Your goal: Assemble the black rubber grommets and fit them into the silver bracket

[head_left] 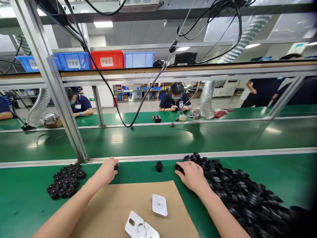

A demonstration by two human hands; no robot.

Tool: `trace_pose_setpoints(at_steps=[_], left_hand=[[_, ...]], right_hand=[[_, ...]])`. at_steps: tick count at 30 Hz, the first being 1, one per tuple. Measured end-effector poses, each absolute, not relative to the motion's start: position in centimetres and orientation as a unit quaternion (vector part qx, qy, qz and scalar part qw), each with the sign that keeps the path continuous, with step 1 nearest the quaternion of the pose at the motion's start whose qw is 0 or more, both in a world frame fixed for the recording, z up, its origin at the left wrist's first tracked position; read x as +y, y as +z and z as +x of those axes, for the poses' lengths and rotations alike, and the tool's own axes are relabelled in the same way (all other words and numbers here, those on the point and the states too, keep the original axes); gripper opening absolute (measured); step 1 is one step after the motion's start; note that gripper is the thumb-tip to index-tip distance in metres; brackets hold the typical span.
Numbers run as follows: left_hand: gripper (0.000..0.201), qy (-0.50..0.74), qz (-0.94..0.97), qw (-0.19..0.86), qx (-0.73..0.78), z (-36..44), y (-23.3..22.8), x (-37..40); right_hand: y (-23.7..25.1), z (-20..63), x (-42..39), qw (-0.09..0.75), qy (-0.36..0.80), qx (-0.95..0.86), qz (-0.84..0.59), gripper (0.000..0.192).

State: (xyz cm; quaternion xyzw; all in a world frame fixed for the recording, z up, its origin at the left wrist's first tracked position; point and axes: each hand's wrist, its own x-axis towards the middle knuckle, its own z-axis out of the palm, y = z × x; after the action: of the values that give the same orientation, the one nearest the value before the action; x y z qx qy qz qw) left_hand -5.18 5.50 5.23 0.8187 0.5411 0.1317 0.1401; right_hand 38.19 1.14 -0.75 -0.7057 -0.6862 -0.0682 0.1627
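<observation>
2 white plates (151, 218) lie on cardboard (116, 205) between the forearms. The left hand (107, 171) curls over a small black ring (116, 169). The right hand (192, 175), fingers bent, pinches another (178, 168) at the heap's (237, 195) edge; 1 ring (158, 166) sits between the hands.

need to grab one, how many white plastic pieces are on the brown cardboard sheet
2. One white rounded-square piece lies near the middle of the cardboard sheet; the other white piece, with a clear dome, sits at its near edge, partly cut off by the frame, so more could be hidden below.

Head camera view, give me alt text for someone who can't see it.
Two bare hands rest on a green bench: left hand on a small black part, right hand at a big pile of black parts.
</observation>
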Motion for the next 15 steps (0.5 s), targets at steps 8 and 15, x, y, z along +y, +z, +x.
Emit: trace_pose_setpoints(at_steps=[8, 15], left_hand=[[0.053, 0.293, 0.789, 0.232, 0.488, 0.4, 0.6, 2.7], [0.018, 0.364, 0.728, 0.309, 0.491, 0.5, -0.7, 3.5]], right_hand=[[-0.2, 37.9, -0.7, 0.156, -0.017, -0.708, -0.688, 0.045], [0.7, 37.5, -0.4, 0.237, -0.023, -0.709, -0.664, 0.034]])
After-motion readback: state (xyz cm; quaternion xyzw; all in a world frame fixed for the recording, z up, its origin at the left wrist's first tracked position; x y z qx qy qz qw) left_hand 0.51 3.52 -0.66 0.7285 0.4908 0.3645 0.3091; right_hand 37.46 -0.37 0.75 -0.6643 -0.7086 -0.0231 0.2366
